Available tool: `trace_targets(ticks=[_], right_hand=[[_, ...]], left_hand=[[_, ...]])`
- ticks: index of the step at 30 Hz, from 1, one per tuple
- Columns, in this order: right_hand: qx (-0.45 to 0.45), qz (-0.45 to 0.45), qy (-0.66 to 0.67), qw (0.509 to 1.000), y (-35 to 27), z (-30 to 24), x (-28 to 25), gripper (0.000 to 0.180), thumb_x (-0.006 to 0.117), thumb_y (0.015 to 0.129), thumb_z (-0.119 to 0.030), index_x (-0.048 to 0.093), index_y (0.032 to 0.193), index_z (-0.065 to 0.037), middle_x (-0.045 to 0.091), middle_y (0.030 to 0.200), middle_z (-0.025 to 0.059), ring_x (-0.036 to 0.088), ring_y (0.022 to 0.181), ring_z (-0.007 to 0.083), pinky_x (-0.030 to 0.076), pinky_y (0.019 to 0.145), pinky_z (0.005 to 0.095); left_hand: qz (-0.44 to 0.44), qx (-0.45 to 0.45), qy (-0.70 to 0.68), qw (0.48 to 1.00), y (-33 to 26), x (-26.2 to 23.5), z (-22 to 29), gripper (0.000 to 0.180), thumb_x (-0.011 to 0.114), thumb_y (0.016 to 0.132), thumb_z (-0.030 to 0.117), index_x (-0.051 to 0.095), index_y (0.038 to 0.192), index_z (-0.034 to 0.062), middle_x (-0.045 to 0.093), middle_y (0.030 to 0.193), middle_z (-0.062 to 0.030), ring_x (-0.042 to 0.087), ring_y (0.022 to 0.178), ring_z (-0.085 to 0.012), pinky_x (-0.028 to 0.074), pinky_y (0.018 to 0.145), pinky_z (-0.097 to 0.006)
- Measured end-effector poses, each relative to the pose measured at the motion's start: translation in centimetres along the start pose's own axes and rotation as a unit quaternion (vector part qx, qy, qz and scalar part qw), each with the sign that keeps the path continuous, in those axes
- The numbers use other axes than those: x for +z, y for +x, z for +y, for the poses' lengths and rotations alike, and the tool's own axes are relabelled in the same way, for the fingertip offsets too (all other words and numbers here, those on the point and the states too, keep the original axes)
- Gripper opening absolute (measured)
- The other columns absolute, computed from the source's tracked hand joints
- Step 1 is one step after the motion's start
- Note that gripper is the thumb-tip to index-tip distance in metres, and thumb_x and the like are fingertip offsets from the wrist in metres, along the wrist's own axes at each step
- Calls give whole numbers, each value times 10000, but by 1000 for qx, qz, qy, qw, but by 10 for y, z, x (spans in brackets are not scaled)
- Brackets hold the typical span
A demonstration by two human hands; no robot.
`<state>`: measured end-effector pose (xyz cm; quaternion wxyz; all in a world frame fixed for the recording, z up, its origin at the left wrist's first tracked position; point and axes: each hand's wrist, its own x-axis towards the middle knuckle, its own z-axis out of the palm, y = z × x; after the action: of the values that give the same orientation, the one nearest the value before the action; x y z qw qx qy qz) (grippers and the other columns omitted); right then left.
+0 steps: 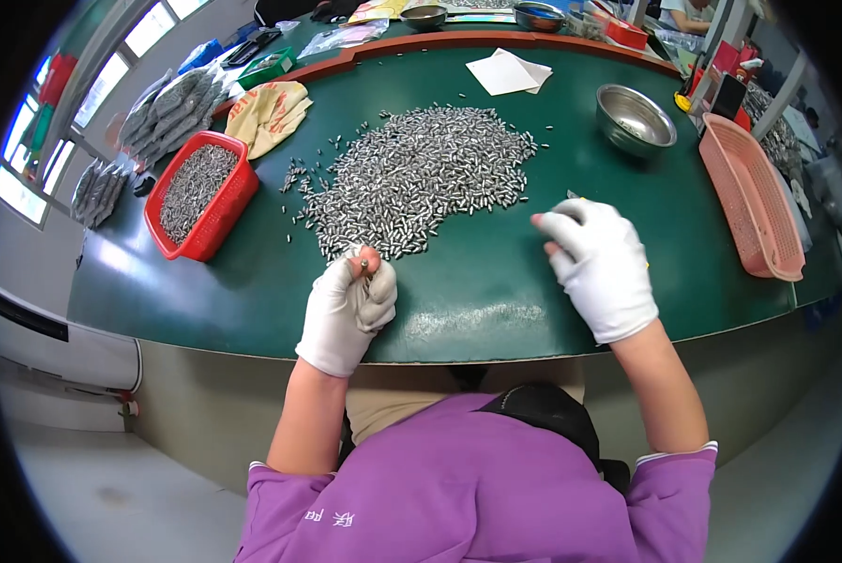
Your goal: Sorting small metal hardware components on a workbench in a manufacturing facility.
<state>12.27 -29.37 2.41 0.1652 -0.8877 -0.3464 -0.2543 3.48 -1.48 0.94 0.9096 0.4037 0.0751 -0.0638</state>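
A small silvery metal pin [364,264] is pinched between the bare thumb and forefinger tips of my left hand [346,314], gloved in white. This hand is just in front of a wide pile of short metal pins [421,174] on the green table. My right hand [601,272], also gloved with bare tips, hovers or rests right of the pile. Its thumb and forefinger are apart, and nothing shows between them; the other fingers curl underneath. A grey pointed end [572,194] and yellow bits show beside this hand; their kind is mostly hidden.
A red basket [242,192] full of small metal parts stands left, by a yellow cloth bag [269,117] and grey packs [172,108]. A steel bowl [636,119] and a pink basket [754,202] are at right. White paper [507,72] lies behind the pile, before a raised rim.
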Motion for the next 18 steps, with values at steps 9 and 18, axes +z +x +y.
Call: trace_targets(ticks=[9,18], right_hand=[[-96,-104,129,982,62,-38,72,94,674,802,-231,658,856,-156,613,797,78,632,784,295,516,683,425],[-95,-115,145,978,58,-39,73,93,656,823,-209,637,863,-127,589,802,96,614,779,297,504,691,428]], left_hand=[[21,21,50,998,-2,0,-10,213,505,1012,332,506,923,138,527,757,-31,321,487,-70,256,446,-214],[-2,14,-22,1000,3,-2,-10,141,632,937,181,532,1010,112,599,911,-69,378,578,-69,323,504,-194]])
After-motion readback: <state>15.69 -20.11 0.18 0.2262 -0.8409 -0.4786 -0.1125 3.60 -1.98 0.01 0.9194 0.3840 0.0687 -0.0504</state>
